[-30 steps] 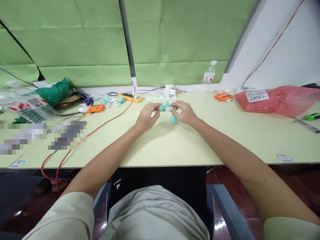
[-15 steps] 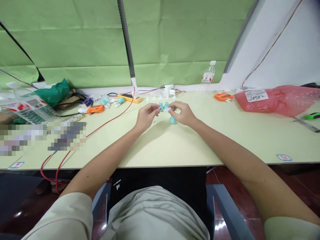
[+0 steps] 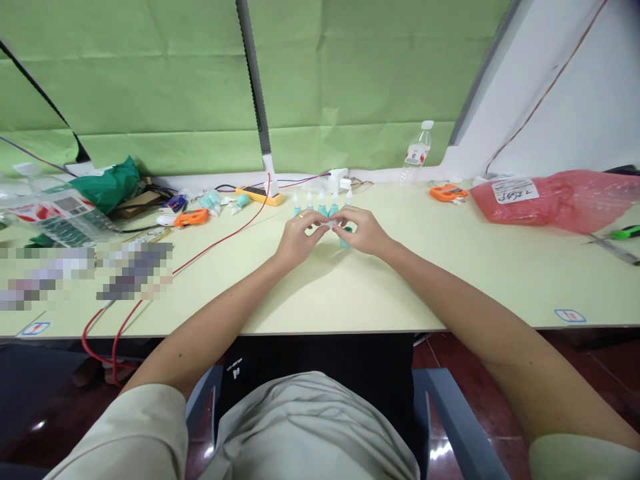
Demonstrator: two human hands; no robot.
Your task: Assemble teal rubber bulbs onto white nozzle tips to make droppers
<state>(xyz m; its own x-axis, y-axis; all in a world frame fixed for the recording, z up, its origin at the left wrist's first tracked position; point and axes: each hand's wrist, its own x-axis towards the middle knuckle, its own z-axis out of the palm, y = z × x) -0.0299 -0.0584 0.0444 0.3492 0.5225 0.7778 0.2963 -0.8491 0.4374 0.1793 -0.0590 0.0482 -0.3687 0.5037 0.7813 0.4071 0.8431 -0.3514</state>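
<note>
My left hand (image 3: 296,237) and my right hand (image 3: 364,230) meet over the table, fingertips nearly touching. Between their pinched thumbs and fingers is a small clear, whitish piece (image 3: 330,225); its kind is too small to tell. Just behind the fingers stand several small teal bottles (image 3: 323,208) with white pointed tips, their lower parts partly covered by my hands. A round teal piece (image 3: 345,241) is on the table below my right thumb, partly hidden by it.
A yellow multimeter (image 3: 260,195) and small bagged teal pieces (image 3: 211,202) lie behind left. Orange tools (image 3: 191,218) sit near large plastic bottles (image 3: 60,213). A red cable (image 3: 220,241) crosses the left side. On the right are a clear bottle (image 3: 417,153) and a red bag (image 3: 555,200).
My hands have come together, the left moving right, and both now pinch at the small clear piece. More of the bottles behind shows; the round teal piece is more covered.
</note>
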